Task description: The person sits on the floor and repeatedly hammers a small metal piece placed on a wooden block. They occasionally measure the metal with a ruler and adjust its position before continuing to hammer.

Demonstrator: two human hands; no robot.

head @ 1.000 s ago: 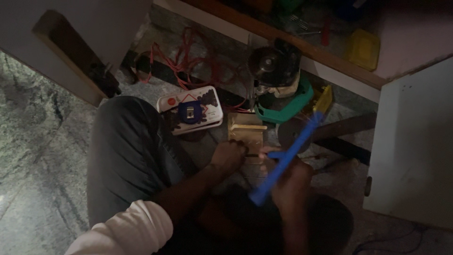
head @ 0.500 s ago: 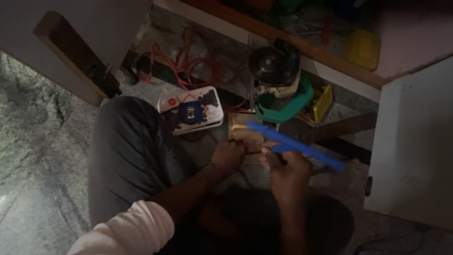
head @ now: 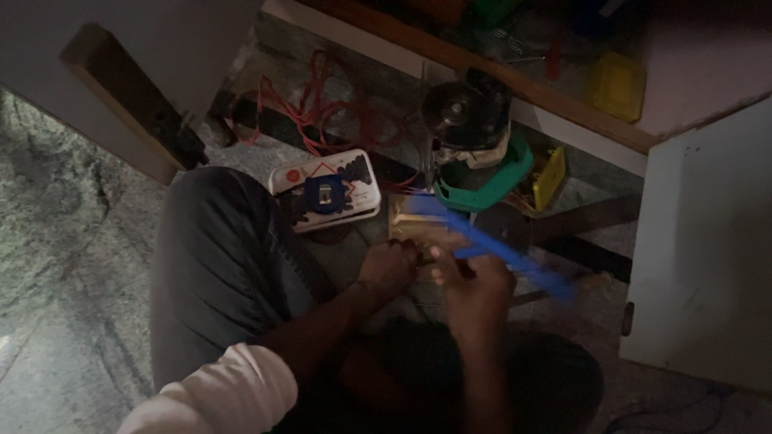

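— What do we see change with the blue tool [head: 490, 249]?
— A second ago our right hand [head: 474, 281] held it tilted steeply upward; now it lies flatter and blurred across the small wooden block [head: 414, 221].
— And our left hand [head: 390, 265]?
— It has shifted only slightly beside the block.
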